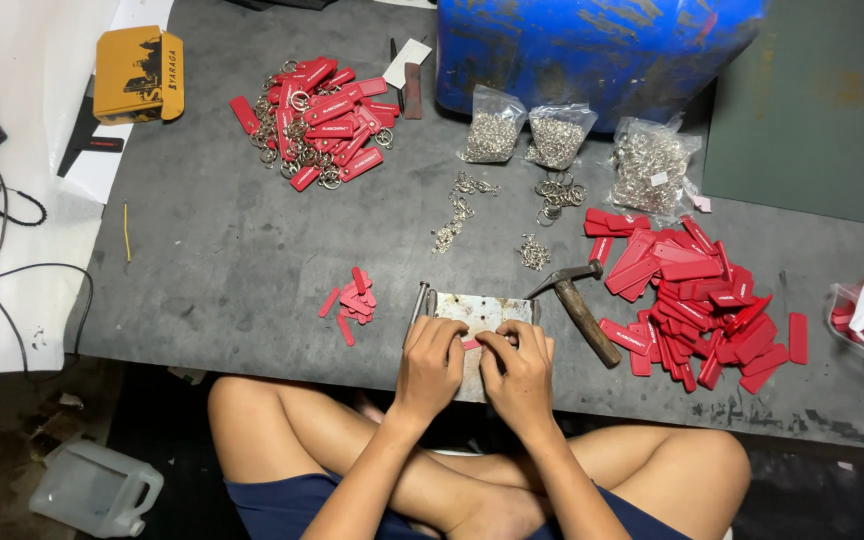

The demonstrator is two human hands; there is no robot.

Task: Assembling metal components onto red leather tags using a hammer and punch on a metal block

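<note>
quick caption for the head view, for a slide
Seated cross-legged, left hand and right hand pinch a small red tag on a metal plate, hammer beside.

Table: matt grey, scuffed, rough-looking. Metal plate: dull, scratched, stained. Hammer: dark steel head, worn wooden handle. Red tags: smooth matt plastic. Key rings: shiny metal. Bags: clear glossy plastic. Blue drum: scraped plastic. Jerrycan: translucent plastic.
</note>
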